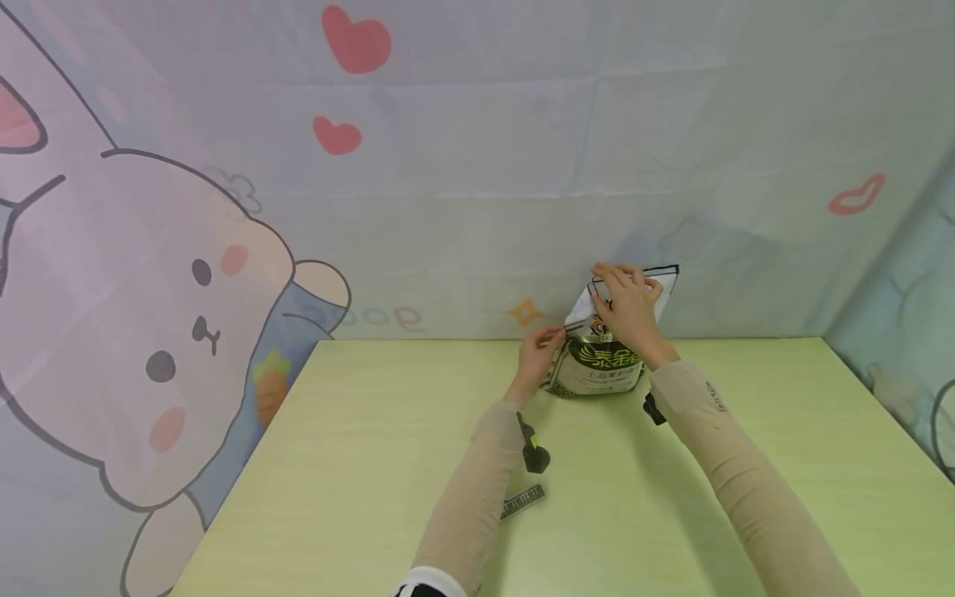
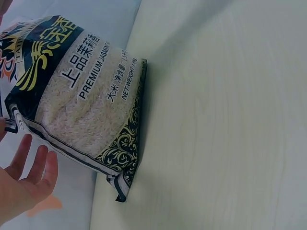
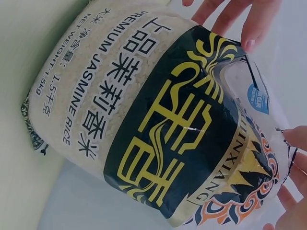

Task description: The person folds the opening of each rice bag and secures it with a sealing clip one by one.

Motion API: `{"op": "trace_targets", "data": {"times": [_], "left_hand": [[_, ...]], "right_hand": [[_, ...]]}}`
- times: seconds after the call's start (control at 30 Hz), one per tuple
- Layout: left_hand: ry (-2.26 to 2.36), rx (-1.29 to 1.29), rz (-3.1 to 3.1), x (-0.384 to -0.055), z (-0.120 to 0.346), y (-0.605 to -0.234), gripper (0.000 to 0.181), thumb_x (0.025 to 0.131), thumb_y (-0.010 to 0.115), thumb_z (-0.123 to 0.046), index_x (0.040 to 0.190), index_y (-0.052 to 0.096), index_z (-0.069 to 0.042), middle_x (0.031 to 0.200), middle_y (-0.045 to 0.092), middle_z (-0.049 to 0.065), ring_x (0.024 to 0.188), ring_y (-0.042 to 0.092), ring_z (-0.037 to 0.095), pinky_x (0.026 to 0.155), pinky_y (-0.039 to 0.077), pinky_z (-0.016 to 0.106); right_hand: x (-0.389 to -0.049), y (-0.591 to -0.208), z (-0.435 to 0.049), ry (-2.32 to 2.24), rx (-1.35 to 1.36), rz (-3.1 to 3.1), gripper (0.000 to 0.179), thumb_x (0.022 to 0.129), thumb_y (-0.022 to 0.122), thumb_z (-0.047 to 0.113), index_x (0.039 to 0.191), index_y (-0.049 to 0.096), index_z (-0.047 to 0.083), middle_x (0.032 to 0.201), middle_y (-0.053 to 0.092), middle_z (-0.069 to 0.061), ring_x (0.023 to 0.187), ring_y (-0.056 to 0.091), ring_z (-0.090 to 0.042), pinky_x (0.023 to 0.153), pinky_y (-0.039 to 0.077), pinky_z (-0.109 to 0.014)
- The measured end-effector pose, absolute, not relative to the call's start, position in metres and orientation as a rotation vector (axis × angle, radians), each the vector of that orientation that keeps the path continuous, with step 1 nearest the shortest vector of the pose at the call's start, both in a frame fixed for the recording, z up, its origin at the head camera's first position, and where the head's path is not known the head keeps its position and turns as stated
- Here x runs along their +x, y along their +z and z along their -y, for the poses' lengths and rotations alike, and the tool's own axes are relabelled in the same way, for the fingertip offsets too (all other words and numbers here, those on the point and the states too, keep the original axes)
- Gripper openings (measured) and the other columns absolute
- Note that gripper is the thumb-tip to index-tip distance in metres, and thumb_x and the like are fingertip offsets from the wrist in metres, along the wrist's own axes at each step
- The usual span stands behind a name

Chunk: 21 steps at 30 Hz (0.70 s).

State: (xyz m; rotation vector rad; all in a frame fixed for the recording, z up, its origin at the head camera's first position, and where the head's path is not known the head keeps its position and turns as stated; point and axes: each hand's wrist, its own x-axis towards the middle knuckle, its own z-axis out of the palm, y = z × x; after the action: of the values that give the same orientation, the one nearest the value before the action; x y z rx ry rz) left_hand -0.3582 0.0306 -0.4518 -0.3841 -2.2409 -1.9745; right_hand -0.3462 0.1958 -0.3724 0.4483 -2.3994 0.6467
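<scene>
A bag of jasmine rice [image 1: 603, 366] stands upright at the table's back edge, rice showing through its clear lower front. Its white top part leans toward the wall. My left hand [image 1: 539, 356] pinches the bag's left side edge between thumb and fingers; in the left wrist view the other fingers of the left hand [image 2: 29, 179] spread beside that edge. Up at the top, my right hand [image 1: 628, 305] pinches the upper edge of the bag. The right wrist view shows the right hand [image 3: 293, 191] at the top edge of the rice bag [image 3: 144, 110].
A small grey strip with dark markings [image 1: 524, 501] lies on the pale green table [image 1: 358, 464], partly behind the left forearm. A cloth backdrop [image 1: 477, 166] with hearts and a cartoon rabbit rises behind the table. Black wrist cameras [image 1: 533, 448] hang under both wrists.
</scene>
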Motion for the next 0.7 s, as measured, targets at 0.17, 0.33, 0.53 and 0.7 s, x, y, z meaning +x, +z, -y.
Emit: {"op": "trace_targets", "data": {"times": [0.17,0.33,0.53,0.7], "left_hand": [[-1.949,-0.448,2.196,-0.389,-0.032,-0.484,0.026,0.102,0.062,-0.021,0.111,0.072,0.001,0.108,0.073,0.018,0.094,0.071,0.024,0.07,0.061,0.035],[-1.863,-0.515,2.169,-0.401,-0.031,-0.496,0.025,0.102,0.064,-0.029,0.109,0.075,-0.007,0.102,0.075,0.01,0.086,0.073,0.022,0.065,0.061,0.033],[-1.817,-0.564,2.139,-0.453,-0.038,-0.546,0.02,0.1,0.066,-0.03,0.106,0.076,-0.014,0.095,0.076,0.0,0.08,0.071,0.011,0.058,0.057,0.025],[-1.769,-0.584,2.11,-0.465,-0.04,-0.557,0.018,0.1,0.067,-0.028,0.104,0.076,-0.014,0.096,0.076,-0.001,0.086,0.071,0.011,0.069,0.058,0.023]], "right_hand": [[-0.346,-0.373,-0.197,0.652,0.438,2.382,0.041,0.097,0.066,0.006,0.136,0.058,-0.003,0.146,0.053,-0.023,0.133,0.04,-0.045,0.103,0.022,-0.071],[-0.347,-0.373,-0.198,0.655,0.443,2.372,0.04,0.096,0.068,0.006,0.135,0.06,-0.002,0.144,0.054,-0.023,0.132,0.041,-0.045,0.102,0.022,-0.071],[-0.349,-0.375,-0.2,0.652,0.482,2.332,0.035,0.095,0.069,0.004,0.129,0.063,0.0,0.134,0.058,-0.026,0.126,0.042,-0.048,0.099,0.022,-0.072],[-0.35,-0.373,-0.2,0.649,0.494,2.339,0.029,0.095,0.068,0.003,0.123,0.065,0.0,0.128,0.059,-0.027,0.121,0.042,-0.05,0.094,0.023,-0.069]]}}
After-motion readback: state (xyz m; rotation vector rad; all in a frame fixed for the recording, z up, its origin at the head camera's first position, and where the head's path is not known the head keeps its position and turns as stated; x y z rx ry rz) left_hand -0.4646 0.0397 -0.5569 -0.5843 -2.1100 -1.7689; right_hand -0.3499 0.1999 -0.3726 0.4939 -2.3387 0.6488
